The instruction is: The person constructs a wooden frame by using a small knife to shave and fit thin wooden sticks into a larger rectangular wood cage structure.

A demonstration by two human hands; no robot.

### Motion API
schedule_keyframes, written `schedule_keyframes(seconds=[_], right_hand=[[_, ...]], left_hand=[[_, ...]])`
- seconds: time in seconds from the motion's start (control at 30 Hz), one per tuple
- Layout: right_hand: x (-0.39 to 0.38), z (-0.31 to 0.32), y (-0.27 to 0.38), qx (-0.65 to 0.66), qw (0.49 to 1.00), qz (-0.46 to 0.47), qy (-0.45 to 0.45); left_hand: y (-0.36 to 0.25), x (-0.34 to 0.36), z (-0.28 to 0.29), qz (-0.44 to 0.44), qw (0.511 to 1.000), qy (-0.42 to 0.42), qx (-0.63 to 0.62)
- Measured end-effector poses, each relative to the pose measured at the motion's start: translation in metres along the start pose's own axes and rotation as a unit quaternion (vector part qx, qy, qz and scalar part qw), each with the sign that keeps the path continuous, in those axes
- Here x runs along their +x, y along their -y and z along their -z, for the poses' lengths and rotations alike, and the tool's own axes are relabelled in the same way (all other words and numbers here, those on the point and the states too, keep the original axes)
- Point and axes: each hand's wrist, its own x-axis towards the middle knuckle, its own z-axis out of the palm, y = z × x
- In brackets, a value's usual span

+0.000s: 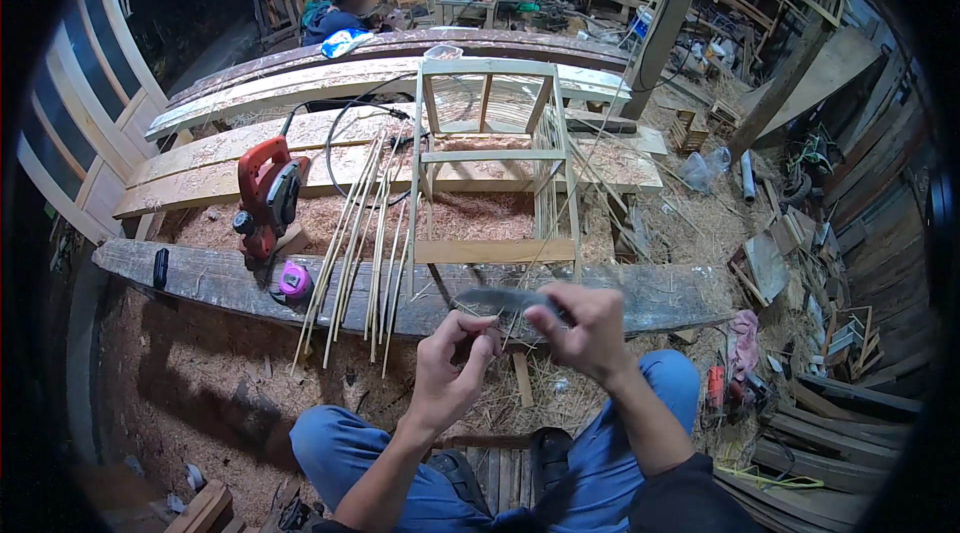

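Observation:
My right hand [588, 333] grips a knife [500, 299], its dark blade pointing left and slightly blurred. Just left of it, my left hand [452, 361] pinches what looks like the end of a thin stick, mostly hidden by the fingers. Both hands are above my knees, at the near edge of a weathered plank [660, 295]. Beyond them a pale wooden frame [495, 252] with slender bars in its upper part rests on the plank. Several long thin sticks [346, 258] lie across the plank to the left of the frame.
A red power planer [266, 195] and a pink tape measure [294, 279] sit on the left of the plank. Long boards [200, 168] span the shavings behind. Another person [345, 8] is at the far left. Scrap wood [840, 453] lies on the right.

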Motion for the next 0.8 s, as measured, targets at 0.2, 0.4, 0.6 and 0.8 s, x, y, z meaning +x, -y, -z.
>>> schedule_keyframes(seconds=[0.2, 0.4, 0.6, 0.8], right_hand=[[-0.002, -0.006, 0.008, -0.013, 0.997, 0.061, 0.040], [-0.004, 0.002, 0.001, -0.003, 1.000, 0.017, 0.019], [0.001, 0.005, 0.002, -0.002, 1.000, -0.015, -0.007], [-0.008, -0.011, 0.013, -0.010, 0.997, 0.044, 0.059]], left_hand=[[0.006, 0.003, 0.000, -0.056, 0.996, -0.003, 0.067], [0.001, -0.002, -0.001, -0.011, 1.000, -0.001, 0.013], [0.004, 0.001, -0.001, -0.038, 0.999, 0.001, 0.031], [0.009, 0.000, 0.003, -0.041, 0.998, 0.015, 0.049]])
